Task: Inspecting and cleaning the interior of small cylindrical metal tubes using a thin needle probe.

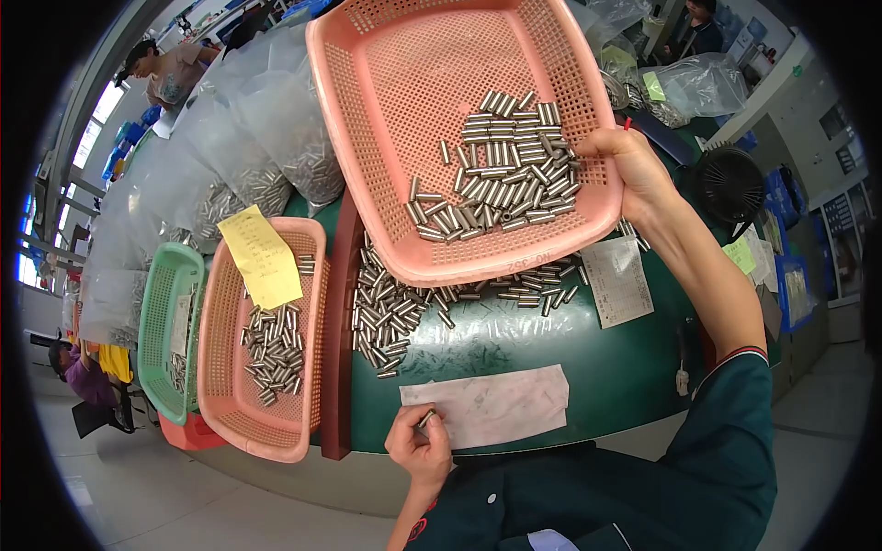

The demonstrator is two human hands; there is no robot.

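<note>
My right fingers (604,141) grip the pink plastic basket (459,272) at its right rim, thumb over the inside; basket is raised over the table (634,372), steel pins (514,174) inside. My left fingers (404,435) curl tight around a single pin (426,418), near the stained cloth (501,409).

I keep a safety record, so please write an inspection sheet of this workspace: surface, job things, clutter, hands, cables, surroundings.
Surface: green table, shiny, dark-smudged.
Job things: large pink basket with metal pins, over loose pins.
Clutter: stained pale sheet; paper slip.
Hands: right hand grips the basket's right side; left hand holds a small metal pin.
Cables: none clearly identifiable.
Surroundings: plastic bags holding metal parts, second pink basket, green basket, black fan, people behind.
</note>
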